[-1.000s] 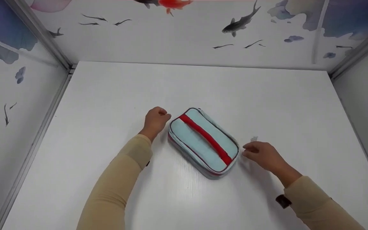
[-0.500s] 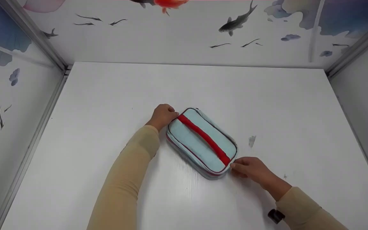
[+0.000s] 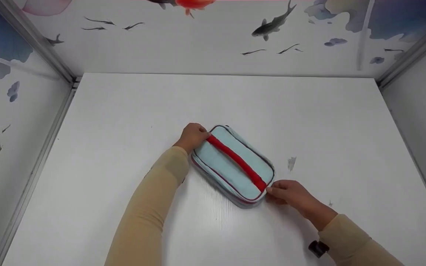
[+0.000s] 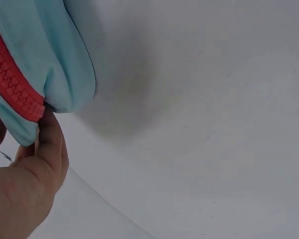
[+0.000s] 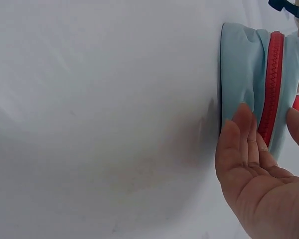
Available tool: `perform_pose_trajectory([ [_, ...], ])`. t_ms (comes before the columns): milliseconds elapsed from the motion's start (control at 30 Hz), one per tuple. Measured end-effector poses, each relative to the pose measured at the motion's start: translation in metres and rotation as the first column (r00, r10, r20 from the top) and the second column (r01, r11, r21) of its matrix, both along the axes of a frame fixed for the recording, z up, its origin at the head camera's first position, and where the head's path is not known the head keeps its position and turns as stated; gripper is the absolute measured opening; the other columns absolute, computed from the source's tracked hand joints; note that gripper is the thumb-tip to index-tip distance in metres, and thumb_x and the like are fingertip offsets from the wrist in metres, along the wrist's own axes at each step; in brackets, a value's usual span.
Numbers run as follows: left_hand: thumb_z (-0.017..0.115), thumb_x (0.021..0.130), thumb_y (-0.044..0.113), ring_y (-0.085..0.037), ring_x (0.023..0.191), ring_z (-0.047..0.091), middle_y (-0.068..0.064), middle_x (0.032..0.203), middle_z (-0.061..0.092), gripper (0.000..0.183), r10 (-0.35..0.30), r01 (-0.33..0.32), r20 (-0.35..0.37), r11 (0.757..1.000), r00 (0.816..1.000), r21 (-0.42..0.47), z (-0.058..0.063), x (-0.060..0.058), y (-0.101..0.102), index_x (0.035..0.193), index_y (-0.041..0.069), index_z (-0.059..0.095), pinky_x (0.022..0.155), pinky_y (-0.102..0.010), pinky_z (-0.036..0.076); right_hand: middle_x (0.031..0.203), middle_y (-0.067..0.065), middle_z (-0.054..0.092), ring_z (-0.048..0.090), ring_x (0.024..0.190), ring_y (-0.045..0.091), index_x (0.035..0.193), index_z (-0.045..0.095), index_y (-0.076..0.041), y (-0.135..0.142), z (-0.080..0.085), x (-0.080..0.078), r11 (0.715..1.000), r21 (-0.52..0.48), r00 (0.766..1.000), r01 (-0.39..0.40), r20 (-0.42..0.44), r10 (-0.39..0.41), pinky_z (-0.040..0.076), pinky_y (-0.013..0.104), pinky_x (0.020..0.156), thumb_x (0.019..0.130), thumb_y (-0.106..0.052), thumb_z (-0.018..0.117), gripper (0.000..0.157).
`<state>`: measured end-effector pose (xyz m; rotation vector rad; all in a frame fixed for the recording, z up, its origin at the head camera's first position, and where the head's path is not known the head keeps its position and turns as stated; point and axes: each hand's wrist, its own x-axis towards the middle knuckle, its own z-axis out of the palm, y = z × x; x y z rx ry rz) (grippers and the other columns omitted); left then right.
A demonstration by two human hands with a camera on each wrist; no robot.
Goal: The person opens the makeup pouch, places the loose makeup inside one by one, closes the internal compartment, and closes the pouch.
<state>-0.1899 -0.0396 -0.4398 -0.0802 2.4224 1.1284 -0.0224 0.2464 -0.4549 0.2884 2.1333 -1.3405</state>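
Observation:
A light blue zippered bag (image 3: pixel 224 159) with dark piping and a red strap handle (image 3: pixel 239 159) lies at an angle on the white table. My left hand (image 3: pixel 192 136) pinches its far left corner, by the strap's end. In the left wrist view, those fingers meet the end of the red zipper (image 4: pixel 12 82); the zipper pull cannot be made out. My right hand (image 3: pixel 288 194) touches the near right corner. Nearly straight fingers (image 5: pixel 244 129) lie against the bag's side there, with the thumb at its top edge. The zipper stretch visible in the right wrist view looks closed.
White panels printed with fish and blue blotches enclose the table (image 3: pixel 124 103) at the back and both sides. A small grey smudge (image 3: pixel 291 163) marks the surface right of the bag. Black wrist gear (image 3: pixel 318 248) shows at the right sleeve.
Both hands have come inward from beside the bag to its opposite corners. The left now pinches its corner; the right has moved nearer and left to touch the other. The bag has hardly moved.

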Motion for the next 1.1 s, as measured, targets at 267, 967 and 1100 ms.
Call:
perform_pose_trajectory([
  [267, 0.058, 0.095, 0.018, -0.025, 0.108, 0.054, -0.015, 0.117, 0.062, 0.029, 0.041, -0.041, 0.016, 0.999, 0.999, 0.01, -0.002, 0.002, -0.008, 0.115, -0.003, 0.063, 0.095, -0.035, 0.045, 0.104, 0.006, 0.069, 0.063, 0.097, 0.02, 0.117, 0.063, -0.001, 0.002, 0.002, -0.011, 0.999, -0.014, 0.999, 0.044, 0.01, -0.044, 0.052, 0.037, 0.089, 0.095, -0.032, 0.06, 0.038],
  [967, 0.054, 0.098, 0.023, -0.024, 0.113, 0.051, -0.014, 0.129, 0.055, 0.041, 0.195, -0.2, 0.153, 0.98, 0.969, 0.017, -0.005, 0.018, -0.021, 0.131, -0.001, 0.052, 0.1, -0.036, 0.044, 0.119, 0.016, 0.061, 0.058, 0.107, 0.025, 0.129, 0.052, 0.004, 0.003, 0.006, -0.06, 0.996, 0.033, 0.996, 0.085, 0.013, -0.085, 0.048, 0.038, 0.097, 0.101, -0.028, 0.047, 0.043],
  [1100, 0.055, 0.098, 0.023, -0.024, 0.113, 0.051, -0.014, 0.13, 0.055, 0.042, 0.204, -0.21, 0.159, 0.977, 0.966, 0.023, -0.005, 0.023, -0.024, 0.131, -0.001, 0.052, 0.1, -0.036, 0.044, 0.121, 0.016, 0.059, 0.057, 0.105, 0.025, 0.13, 0.051, 0.004, 0.004, 0.008, -0.07, 0.994, 0.036, 0.994, 0.108, 0.024, -0.108, 0.048, 0.038, 0.098, 0.101, -0.027, 0.045, 0.043],
])
